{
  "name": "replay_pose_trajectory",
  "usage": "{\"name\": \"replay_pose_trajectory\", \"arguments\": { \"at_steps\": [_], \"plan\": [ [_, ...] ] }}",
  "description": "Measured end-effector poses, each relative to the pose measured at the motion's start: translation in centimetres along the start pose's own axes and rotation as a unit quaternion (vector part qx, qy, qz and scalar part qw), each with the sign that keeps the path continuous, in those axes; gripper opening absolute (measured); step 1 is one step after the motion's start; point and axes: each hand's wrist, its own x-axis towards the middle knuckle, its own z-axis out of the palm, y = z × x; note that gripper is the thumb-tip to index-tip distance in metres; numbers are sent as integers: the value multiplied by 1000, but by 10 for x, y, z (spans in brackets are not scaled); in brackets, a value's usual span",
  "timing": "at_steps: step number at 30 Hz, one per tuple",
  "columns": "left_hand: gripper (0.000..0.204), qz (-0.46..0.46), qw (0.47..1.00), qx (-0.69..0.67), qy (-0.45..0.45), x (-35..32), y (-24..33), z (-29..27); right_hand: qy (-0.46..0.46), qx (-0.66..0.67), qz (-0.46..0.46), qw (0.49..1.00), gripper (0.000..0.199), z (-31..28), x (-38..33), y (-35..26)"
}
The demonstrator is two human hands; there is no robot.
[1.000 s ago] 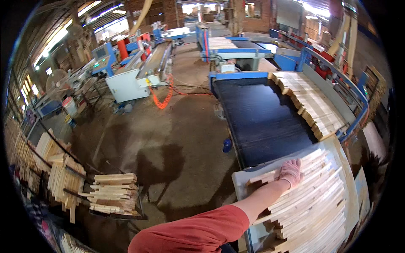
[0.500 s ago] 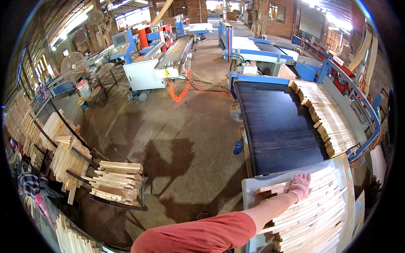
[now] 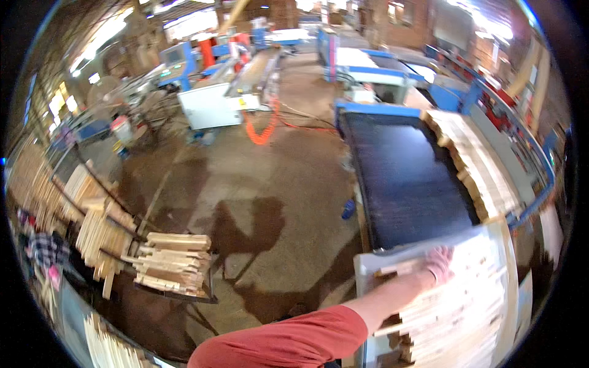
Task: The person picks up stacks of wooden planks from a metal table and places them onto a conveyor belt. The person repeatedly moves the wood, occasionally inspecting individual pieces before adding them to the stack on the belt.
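My left hand (image 3: 439, 265), in a pinkish work glove, reaches across to the right and rests on the far part of a layer of pale wooden strips (image 3: 451, 319). Motion blur smears its fingers, so whether they are closed round a strip cannot be told. The strips lie side by side, their left ends uneven, on a grey-white table (image 3: 365, 270). Beyond this table runs a wide black conveyor belt (image 3: 408, 184). A row of wooden strips (image 3: 475, 159) lies along the belt's right side, touching edge to edge. My right hand is out of view.
A rack at the left holds a stack of strips (image 3: 175, 264), with more wood piles (image 3: 101, 239) behind it. A white cabinet machine (image 3: 210, 107) with an orange coiled hose (image 3: 261, 132) stands ahead. A blue object (image 3: 348, 209) lies on the floor beside the belt. Another person's checked sleeve (image 3: 49, 250) shows far left.
The view has shifted slightly and become blurred. My left hand stays at nearly the same spot on the strips. At the far left, the other person's arm has moved.
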Motion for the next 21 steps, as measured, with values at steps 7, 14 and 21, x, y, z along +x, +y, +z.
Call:
{"name": "replay_pose_trajectory", "arguments": {
  "at_steps": [7, 14, 21],
  "plan": [
    [92, -2, 998, 19, 62, 0, -16, -2, 12, 380, -34, 924, 63, 23, -3, -7],
    [90, 4, 998, 63, 31, 9, 9, 9, 114, -84, -131, 981, 73, 31, 44, 67],
    [89, 7, 994, 88, 67, 14, 4, 21, 126, 57, 18, 990, 79, 19, 20, 31]
  ]
}}
